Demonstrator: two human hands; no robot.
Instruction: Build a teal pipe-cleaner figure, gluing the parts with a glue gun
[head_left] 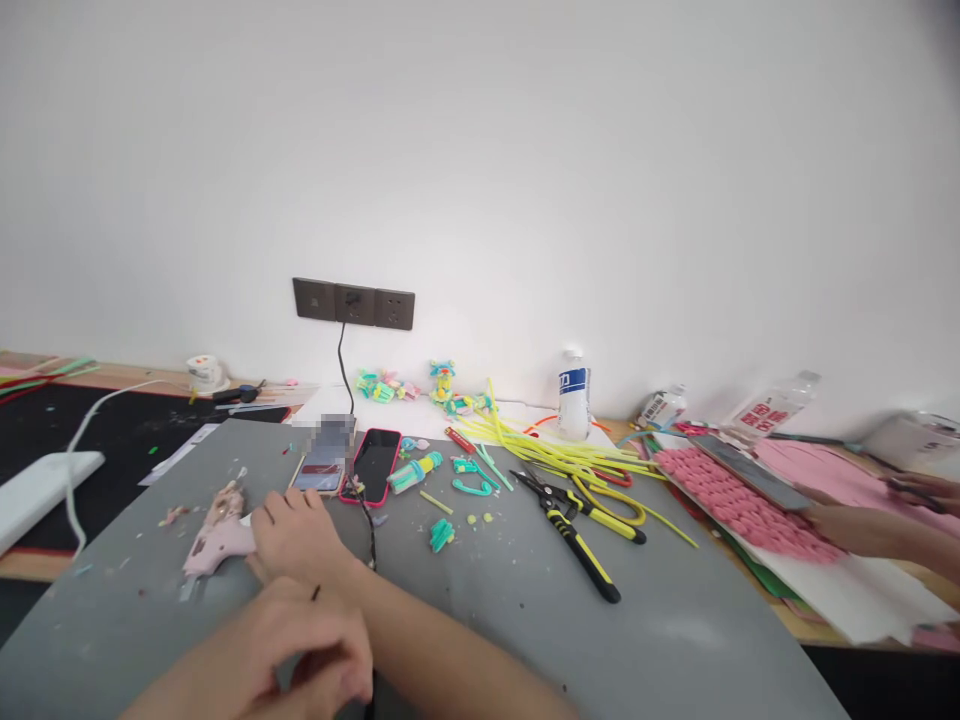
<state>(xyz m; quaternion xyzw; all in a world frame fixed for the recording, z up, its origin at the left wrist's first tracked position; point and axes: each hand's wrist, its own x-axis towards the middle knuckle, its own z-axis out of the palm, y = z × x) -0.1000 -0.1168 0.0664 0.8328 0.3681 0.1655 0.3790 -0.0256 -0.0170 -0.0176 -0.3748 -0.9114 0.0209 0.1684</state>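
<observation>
Near the grey mat's [697,620] left edge lies the pink glue gun [211,550]. Farther in, the left hand [289,640] is curled, contents hidden; the right hand [300,535] is at the handle [241,540], grasp unclear, where a full wrap should steady it.

The glue gun [217,547] is left of two phones [377,463], the pliers [566,535] right, a bottle [574,405] behind the pliers.
</observation>
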